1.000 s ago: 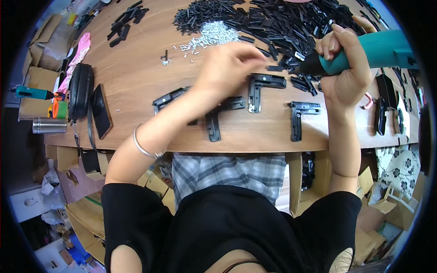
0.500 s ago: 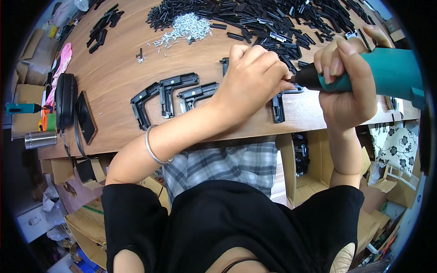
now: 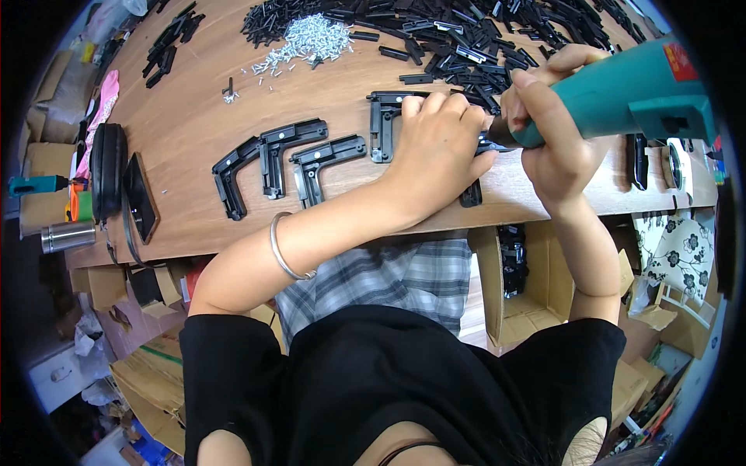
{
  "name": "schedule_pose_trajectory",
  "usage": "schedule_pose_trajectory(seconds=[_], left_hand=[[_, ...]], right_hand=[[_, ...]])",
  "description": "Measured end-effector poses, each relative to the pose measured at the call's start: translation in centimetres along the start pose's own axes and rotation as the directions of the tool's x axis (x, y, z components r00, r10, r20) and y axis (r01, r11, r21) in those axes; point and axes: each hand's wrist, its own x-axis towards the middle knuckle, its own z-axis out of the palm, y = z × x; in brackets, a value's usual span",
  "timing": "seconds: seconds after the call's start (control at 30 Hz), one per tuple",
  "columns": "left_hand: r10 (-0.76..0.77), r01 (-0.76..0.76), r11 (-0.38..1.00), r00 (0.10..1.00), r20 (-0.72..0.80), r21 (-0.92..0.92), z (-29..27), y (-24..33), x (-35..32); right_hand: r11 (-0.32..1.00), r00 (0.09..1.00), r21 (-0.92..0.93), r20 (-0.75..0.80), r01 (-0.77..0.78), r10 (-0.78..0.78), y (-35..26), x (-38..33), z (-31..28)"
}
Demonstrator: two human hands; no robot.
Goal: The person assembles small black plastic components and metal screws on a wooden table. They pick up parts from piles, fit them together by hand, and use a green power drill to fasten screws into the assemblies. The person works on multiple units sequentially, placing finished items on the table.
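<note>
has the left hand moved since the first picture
Yes: judged against the pile of small silver screws, the left hand has moved to the right and closer to the person's body.

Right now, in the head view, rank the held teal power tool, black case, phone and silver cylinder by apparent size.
1. Teal power tool, in the right hand; nearness to the camera may enlarge it
2. Black case
3. Phone and silver cylinder: too alike to rank
</note>
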Motion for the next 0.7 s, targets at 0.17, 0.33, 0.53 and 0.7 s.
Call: schedule_pose_trajectory(seconds=[0.17, 0.33, 0.53, 0.7], left_hand=[[0.0, 0.0, 1.0, 1.0, 0.0, 0.027, 0.4, 0.2, 0.1], [0.032, -0.032, 0.999, 0.999, 0.035, -0.006, 0.3, -0.4, 0.0], [0.105, -0.107, 0.958, 0.994, -0.024, -0.268, -2.4, 0.2, -1.3], [-0.395, 0.464, 0.23, 0.848, 0.354, -0.855, -11.9, -2.2, -5.6]], right_hand=[[0.929, 0.961, -0.277, 0.195, 0.246, -0.196, 0.5, 0.9, -0.7], [0.754, 0.946, 0.574, 0.234, -0.321, 0.224, 0.5, 1.7, -1.1], [0.986, 0.93, -0.074, -0.351, -0.146, 0.111, 4.2, 3.7, -5.7], [0.594, 0.928, -0.753, -0.371, -0.284, -0.026, 4.4, 1.9, -6.1]])
